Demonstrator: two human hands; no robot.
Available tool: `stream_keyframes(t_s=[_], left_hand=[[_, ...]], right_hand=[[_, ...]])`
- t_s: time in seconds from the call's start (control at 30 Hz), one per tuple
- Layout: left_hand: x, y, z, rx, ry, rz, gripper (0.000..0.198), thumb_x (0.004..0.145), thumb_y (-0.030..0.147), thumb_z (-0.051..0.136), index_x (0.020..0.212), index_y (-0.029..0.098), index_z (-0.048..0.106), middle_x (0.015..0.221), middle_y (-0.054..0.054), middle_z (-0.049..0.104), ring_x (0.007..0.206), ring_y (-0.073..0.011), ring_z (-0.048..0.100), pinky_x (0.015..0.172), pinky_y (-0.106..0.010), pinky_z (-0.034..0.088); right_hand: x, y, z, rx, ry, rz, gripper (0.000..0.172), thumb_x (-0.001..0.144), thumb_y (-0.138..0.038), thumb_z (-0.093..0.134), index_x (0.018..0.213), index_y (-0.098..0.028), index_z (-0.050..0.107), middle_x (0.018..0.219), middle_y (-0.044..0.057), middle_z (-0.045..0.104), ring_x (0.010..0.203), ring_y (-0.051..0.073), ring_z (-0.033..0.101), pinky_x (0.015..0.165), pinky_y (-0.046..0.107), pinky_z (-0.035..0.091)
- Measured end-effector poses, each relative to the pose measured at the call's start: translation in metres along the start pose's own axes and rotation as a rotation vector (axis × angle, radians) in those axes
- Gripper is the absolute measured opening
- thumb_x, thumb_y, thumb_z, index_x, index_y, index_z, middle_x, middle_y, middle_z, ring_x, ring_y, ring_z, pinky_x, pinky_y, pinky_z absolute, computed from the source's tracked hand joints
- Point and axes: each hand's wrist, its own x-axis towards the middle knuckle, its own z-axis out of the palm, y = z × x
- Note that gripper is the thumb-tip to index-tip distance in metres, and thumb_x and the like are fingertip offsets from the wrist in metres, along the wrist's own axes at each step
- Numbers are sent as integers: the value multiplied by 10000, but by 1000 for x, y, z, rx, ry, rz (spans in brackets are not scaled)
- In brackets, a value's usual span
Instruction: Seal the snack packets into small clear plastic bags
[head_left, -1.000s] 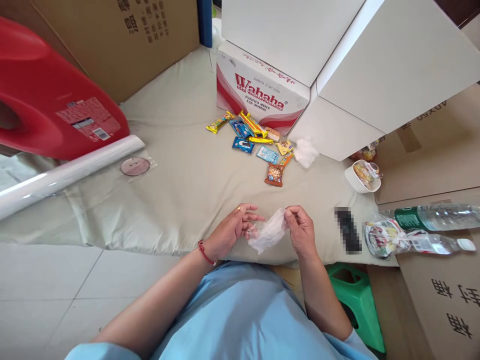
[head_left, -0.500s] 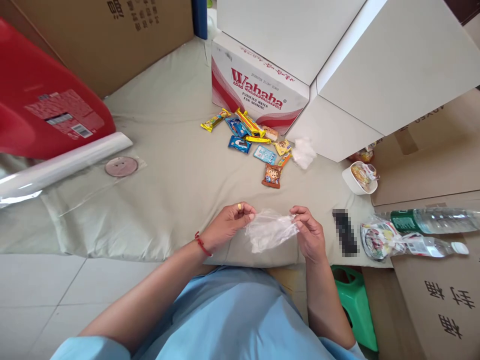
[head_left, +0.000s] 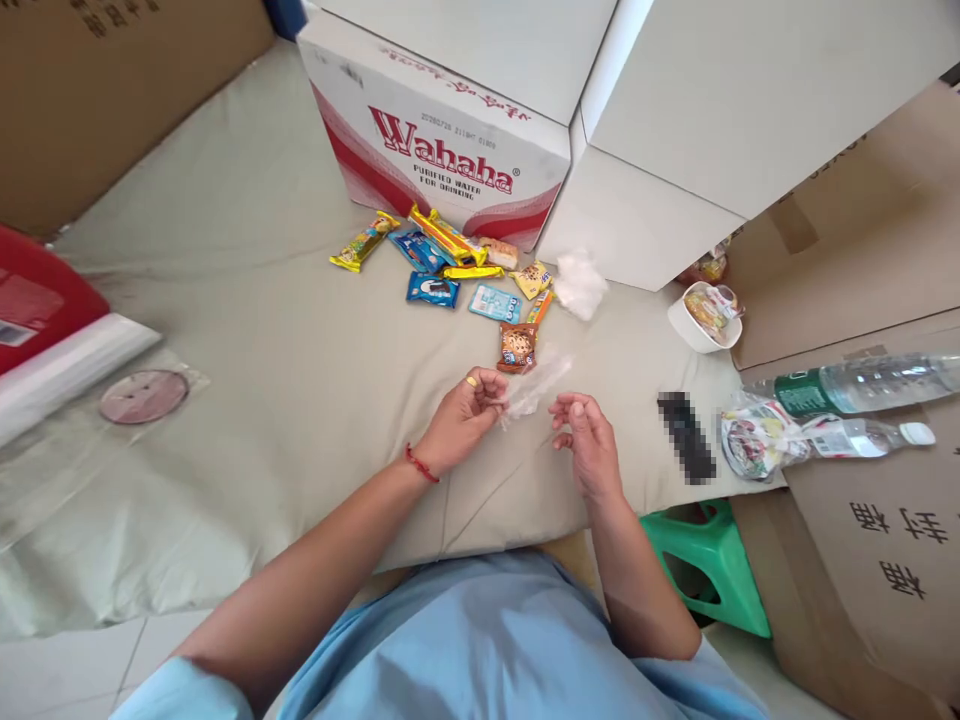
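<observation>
My left hand (head_left: 469, 415), with a ring and a red bracelet, pinches one end of a clear plastic bag (head_left: 541, 385). The bag stretches off to the right from its fingertips, crumpled and thin. Apart from the bag, my right hand (head_left: 589, 440) hovers with its fingers loosely spread and nothing in them. Just beyond the bag lies a brown snack packet (head_left: 517, 346). Behind it are a light-blue packet (head_left: 495, 302), a dark-blue packet (head_left: 433, 290), a small yellow packet (head_left: 532, 280) and several yellow-wrapped bars (head_left: 365, 242). A crumpled white plastic bundle (head_left: 580, 284) rests to their right.
A Wahaha water carton (head_left: 442, 150) and white boxes (head_left: 660, 120) stand at the back. On the right are a white bowl of snacks (head_left: 705, 317), a blurred dark object (head_left: 687, 438) and plastic bottles (head_left: 862, 386). A pink disc (head_left: 144, 397) and red container (head_left: 45, 300) are left.
My right hand has let go of the plastic bag, which now hangs from my left hand alone, nearer the snacks. The camera view has shifted.
</observation>
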Motion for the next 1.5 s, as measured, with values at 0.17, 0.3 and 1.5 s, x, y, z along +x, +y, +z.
stream_keyframes(t_s=[0.17,0.3,1.5], left_hand=[[-7,-11,-7,121,15,59,464,714,168,636,1172,216,588,817,40,484,730,-132,469,705,-264,399],[-1,-1,-18,9,64,32,275,780,280,667,1037,207,602,781,45,482,701,-128,448,654,-257,372],[4,4,-33,470,163,77,269,794,360,623,980,183,702,861,-17,648,728,-151,534,721,-291,434]], right_hand=[[33,-2,43,-105,-19,-113,322,799,-486,798,954,-237,665,907,12,678,794,161,582,646,263,486],[43,-2,62,-125,-90,-158,214,838,-432,749,883,-235,680,789,-23,647,684,139,526,668,278,450],[6,1,-4,111,-54,-71,263,881,-379,704,689,-202,671,726,3,631,611,112,507,584,264,388]])
